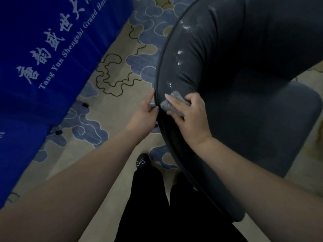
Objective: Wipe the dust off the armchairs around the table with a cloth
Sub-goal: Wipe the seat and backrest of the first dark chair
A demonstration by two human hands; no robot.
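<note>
Here the right hand (189, 116) presses a grey cloth (172, 103) onto the padded back of a dark grey armchair (244, 67), fingers curled over the cloth. The left hand (145, 114) grasps the chair's dark rim just left of it, thumb on the rim's inner side. White dust patches (180, 57) dot the padding farther along. At left hangs a blue tablecloth (52, 49) with white Chinese characters and "Tang Yun Shengshi Grand Hote", the rest cut off. A cloud-patterned carpet (122, 67) lies below.
</note>
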